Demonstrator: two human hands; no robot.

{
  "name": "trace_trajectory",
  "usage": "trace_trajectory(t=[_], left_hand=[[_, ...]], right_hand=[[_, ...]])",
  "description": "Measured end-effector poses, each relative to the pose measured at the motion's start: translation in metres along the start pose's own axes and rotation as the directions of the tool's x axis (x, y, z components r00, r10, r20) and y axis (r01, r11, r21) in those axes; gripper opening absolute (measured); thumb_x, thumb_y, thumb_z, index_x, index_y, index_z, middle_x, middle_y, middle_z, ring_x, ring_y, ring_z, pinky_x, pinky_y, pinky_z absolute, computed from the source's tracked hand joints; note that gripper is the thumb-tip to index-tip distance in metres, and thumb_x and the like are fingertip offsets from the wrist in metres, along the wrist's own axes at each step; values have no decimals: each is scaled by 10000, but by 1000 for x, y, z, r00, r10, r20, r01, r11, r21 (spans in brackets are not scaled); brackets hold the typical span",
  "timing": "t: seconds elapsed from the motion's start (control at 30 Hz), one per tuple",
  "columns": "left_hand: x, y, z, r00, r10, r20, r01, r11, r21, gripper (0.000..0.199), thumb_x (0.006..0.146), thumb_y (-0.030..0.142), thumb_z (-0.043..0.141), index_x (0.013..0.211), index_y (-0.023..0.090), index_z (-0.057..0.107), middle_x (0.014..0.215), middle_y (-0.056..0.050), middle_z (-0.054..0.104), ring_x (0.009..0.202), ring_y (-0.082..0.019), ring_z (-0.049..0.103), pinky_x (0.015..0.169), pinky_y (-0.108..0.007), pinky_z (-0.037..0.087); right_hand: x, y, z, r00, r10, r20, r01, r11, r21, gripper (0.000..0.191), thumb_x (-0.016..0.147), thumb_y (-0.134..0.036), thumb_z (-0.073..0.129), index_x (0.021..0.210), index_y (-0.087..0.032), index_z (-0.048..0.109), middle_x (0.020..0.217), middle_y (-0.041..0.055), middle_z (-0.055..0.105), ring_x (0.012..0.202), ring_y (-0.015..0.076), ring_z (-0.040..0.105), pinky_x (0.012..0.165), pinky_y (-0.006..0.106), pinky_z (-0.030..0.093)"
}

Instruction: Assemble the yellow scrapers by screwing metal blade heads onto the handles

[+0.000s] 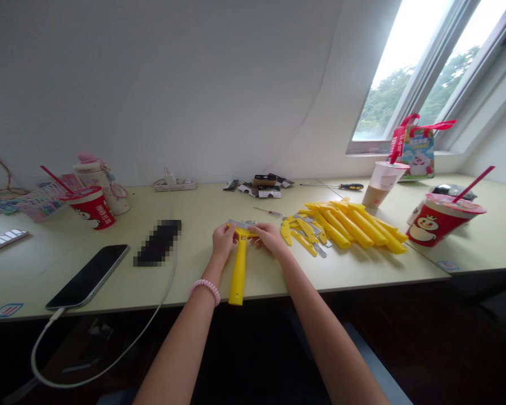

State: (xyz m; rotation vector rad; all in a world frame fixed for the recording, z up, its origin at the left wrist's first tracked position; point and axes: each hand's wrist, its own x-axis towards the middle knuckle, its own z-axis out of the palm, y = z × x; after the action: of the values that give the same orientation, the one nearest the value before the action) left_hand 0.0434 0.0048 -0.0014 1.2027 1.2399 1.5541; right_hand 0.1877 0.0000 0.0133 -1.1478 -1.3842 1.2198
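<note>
A yellow scraper (238, 273) points its handle toward me over the table's front edge. Its wide head, with a flat metal blade (238, 224) along the far side, is gripped at both ends. My left hand (223, 241) is closed on the left end and my right hand (269, 236) pinches the right end. Just behind the blade lies a heap of small metal pieces, likely screws (249, 222). Right of my right hand are loose yellow head plates (307, 229) mixed with metal blades, then a pile of yellow handles (349, 225).
A small screwdriver (268, 212) and black boxes (266, 187) lie farther back, near a larger screwdriver (349, 186). Drink cups stand left (93, 208) and right (442, 220). A phone (88, 275) has a cable (152, 315) looping off the front edge.
</note>
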Motion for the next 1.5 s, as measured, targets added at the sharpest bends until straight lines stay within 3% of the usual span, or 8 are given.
trace_trajectory(t=[0.07, 0.17, 0.43, 0.57, 0.8, 1.17, 1.4, 1.5], left_hand=[[0, 0, 1, 1000, 0, -10, 0, 1000, -10, 217, 690, 326, 530, 576, 142, 514, 481, 13, 523, 421, -88, 474, 412, -200, 361], [-1, 2, 2, 1000, -17, 5, 17, 999, -29, 196, 686, 312, 526, 593, 140, 520, 491, 13, 535, 424, -91, 489, 414, -202, 366], [-2, 2, 0, 995, -54, 87, 63, 993, -102, 261, 688, 392, 537, 660, 134, 560, 556, 2, 572, 471, -94, 516, 435, -202, 378], [0, 0, -1, 998, -52, 47, 57, 993, -102, 228, 667, 355, 563, 662, 127, 572, 561, 1, 579, 472, -86, 510, 455, -202, 386], [-1, 6, 1, 997, -76, -5, 74, 983, -170, 154, 630, 274, 570, 608, 122, 556, 493, 13, 553, 413, -74, 483, 437, -198, 352], [3, -2, 0, 1000, -20, -17, 18, 991, -130, 144, 630, 267, 558, 569, 137, 545, 432, 28, 515, 384, -78, 456, 404, -196, 324], [-1, 3, 0, 998, -66, 19, 68, 986, -153, 199, 649, 327, 580, 608, 134, 549, 479, 21, 533, 411, -80, 477, 409, -190, 354], [-7, 8, 2, 988, -120, 99, 139, 967, -212, 277, 662, 394, 583, 715, 122, 591, 588, -7, 587, 481, -90, 529, 448, -197, 402]], right_hand=[[0, 0, 0, 993, 111, 41, -116, 983, 142, 168, 730, -289, 602, 775, -127, 599, 651, 64, 649, 554, 132, 609, 453, 198, 470], [1, 1, 0, 984, 163, 75, -178, 945, 274, 101, 750, -223, 595, 767, -127, 569, 629, 61, 647, 559, 121, 626, 488, 178, 499], [0, 0, -2, 991, 124, 40, -130, 925, 357, 37, 747, -137, 598, 728, -105, 600, 675, 48, 644, 561, 103, 632, 559, 159, 532], [1, 1, -2, 994, 88, 64, -106, 920, 377, 54, 733, -146, 618, 734, -94, 606, 690, 60, 647, 584, 121, 642, 580, 170, 544], [4, 0, -3, 984, 168, 63, -175, 823, 541, 65, 762, -142, 576, 769, -80, 596, 668, 58, 641, 600, 116, 647, 662, 188, 552], [6, 6, -7, 975, 204, 91, -221, 824, 522, 34, 718, -67, 583, 689, -85, 582, 655, 42, 615, 640, 124, 651, 696, 202, 548], [6, 6, -6, 983, 179, 44, -176, 844, 507, 46, 702, -60, 598, 668, -84, 579, 670, 41, 601, 644, 129, 651, 682, 194, 550], [4, 1, -6, 989, 144, 38, -143, 851, 505, 66, 710, -51, 582, 654, -85, 572, 659, 39, 600, 642, 126, 650, 674, 188, 548]])
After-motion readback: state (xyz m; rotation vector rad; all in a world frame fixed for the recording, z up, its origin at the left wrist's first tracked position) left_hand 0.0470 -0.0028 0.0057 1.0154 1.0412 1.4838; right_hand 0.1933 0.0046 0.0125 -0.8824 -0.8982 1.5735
